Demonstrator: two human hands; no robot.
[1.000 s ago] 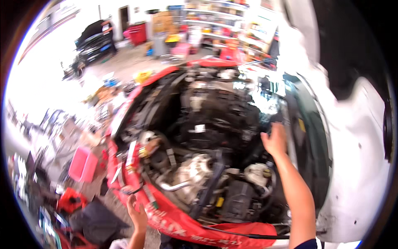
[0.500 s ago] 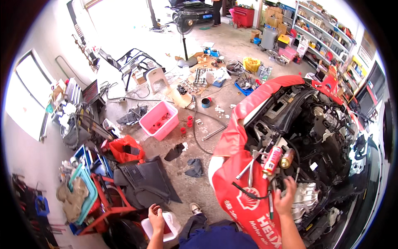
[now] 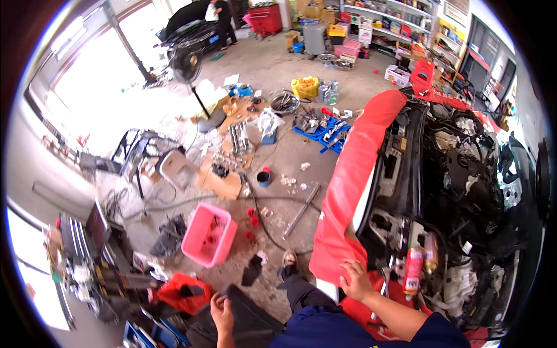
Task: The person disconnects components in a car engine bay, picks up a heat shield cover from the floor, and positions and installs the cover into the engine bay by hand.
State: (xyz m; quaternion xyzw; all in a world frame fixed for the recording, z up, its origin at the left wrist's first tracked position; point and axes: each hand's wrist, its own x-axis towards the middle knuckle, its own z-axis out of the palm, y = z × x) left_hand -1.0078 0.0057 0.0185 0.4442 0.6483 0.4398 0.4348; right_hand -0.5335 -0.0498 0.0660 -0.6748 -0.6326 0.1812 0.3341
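My left hand (image 3: 222,308) hangs above a dark flat panel (image 3: 249,318), its fingers loosely curled apart and empty. My right hand (image 3: 355,281) is open at the lower edge of a red protective cover (image 3: 345,191) draped over the car's fender. To its right a red-and-white spray can (image 3: 413,265) and a golden can (image 3: 430,253) rest among tools at the front of the open engine bay (image 3: 452,162). A pink plastic tub (image 3: 223,235) stands on the floor to the left, with red pieces in it.
A metal bar (image 3: 301,211) and hoses lie on the floor. Farther off are blue tool trays (image 3: 331,136), a fan (image 3: 212,120), a yellow bucket (image 3: 304,87), a red tool cabinet (image 3: 266,20), shelving and a person (image 3: 223,20) beside a black car. A red bag (image 3: 174,290) lies at lower left.
The view has swung from over the engine toward the workshop floor. My right hand has moved from the engine bay to the fender cover; one leg now shows stepping on the floor.
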